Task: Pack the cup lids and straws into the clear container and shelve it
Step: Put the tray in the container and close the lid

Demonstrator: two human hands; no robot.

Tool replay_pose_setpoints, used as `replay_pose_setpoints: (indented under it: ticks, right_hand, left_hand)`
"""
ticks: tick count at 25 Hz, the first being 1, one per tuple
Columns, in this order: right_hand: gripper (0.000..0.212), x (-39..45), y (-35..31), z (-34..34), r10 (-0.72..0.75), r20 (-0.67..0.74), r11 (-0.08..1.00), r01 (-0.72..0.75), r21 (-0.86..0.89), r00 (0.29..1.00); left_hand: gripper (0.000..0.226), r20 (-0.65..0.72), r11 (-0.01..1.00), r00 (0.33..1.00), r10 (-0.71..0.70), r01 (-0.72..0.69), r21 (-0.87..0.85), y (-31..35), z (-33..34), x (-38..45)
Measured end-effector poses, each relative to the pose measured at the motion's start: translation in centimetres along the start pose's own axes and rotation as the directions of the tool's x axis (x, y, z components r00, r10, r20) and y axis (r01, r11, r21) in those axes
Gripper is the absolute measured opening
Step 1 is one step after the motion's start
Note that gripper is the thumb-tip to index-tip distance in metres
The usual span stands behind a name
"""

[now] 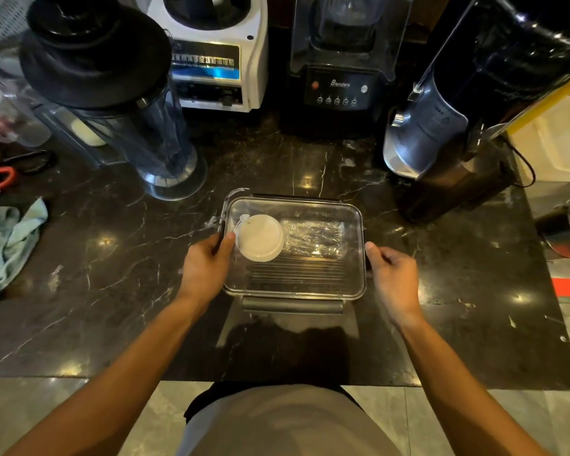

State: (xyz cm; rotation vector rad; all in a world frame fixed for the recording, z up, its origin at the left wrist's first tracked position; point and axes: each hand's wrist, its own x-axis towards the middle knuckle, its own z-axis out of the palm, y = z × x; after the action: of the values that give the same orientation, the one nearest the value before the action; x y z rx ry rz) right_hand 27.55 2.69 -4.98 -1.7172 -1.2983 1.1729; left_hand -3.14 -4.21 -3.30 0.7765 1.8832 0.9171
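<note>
A: The dark marble counter point(112, 258) has pale veins and glare spots, with machines lined along the back. Any writing legible?

B: The black blender base point(339, 90) reads "Blenders" in pale script, over a row of round buttons. The white machine point(218, 54) has a black and blue label with Chinese characters, too blurred to read. The silver appliance point(425, 133) on the right carries small markings I cannot make out.

A: Where is the clear container point(295, 291)?

B: Mid-counter, straight in front of the person, lid on. White cup lids point(260, 237) sit in its left end; wrapped straws point(315, 236) lie to their right.

A: The hands?

B: The left hand point(206, 263) grips the container's left edge, thumb on the rim. The right hand point(392, 274) curls against the right edge, thumb touching the rim.

A: Anything else?

B: A blender jar point(119, 103) with a black lid at back left, and a pale green cloth point(10, 238) at far left.
</note>
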Motion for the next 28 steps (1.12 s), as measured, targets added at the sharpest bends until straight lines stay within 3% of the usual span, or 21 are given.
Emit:
replay_pose_setpoints:
  ticks: [2,7,9,11,13,17,22,28]
  right_hand:
    - [0.032,-0.3,-0.4,0.3,-0.034,-0.022,0.995,0.032,-0.094,0.999]
    - [0.032,0.0,-0.9,-0.2,0.099,0.063,0.995,-0.101,0.022,0.993]
    - [0.032,-0.5,-1.7,-0.4,-0.058,0.052,0.965,0.070,-0.251,0.997]
    - [0.065,-1.7,-2.7,0.3,-0.208,0.136,0.809,0.249,-0.533,0.969]
    - [0.095,-3.0,-3.7,1.5,-0.258,0.300,0.667,0.394,-0.632,0.918]
    - [0.110,-4.6,-3.1,2.6,-0.341,0.475,0.474,0.585,-0.659,0.811]
    - [0.102,-5.1,-1.7,1.7,-0.345,0.547,0.378,0.647,-0.663,0.763]
    - [0.087,-5.2,-0.1,1.5,-0.398,0.563,0.285,0.681,-0.675,0.724]
  left_hand:
    - [0.037,-0.014,0.999,1.000,0.016,-0.015,0.047,-0.1,0.2,0.1]
    - [0.038,0.051,0.998,0.999,0.012,-0.015,0.058,-0.4,-0.2,0.6]
    - [0.040,0.066,0.955,0.986,0.152,-0.163,0.247,0.2,-0.7,1.0]
    - [0.057,0.096,0.800,0.912,0.399,-0.397,0.450,1.5,-0.9,2.1]
    - [0.061,0.260,0.618,0.780,0.569,-0.614,0.491,3.4,-0.1,3.5]
    - [0.061,0.555,0.358,0.624,0.551,-0.777,0.518,6.2,3.3,4.8]
    - [0.071,0.636,0.312,0.639,0.434,-0.768,0.559,7.3,5.4,5.7]
    - [0.066,0.594,0.386,0.684,0.423,-0.729,0.566,7.4,6.1,6.3]
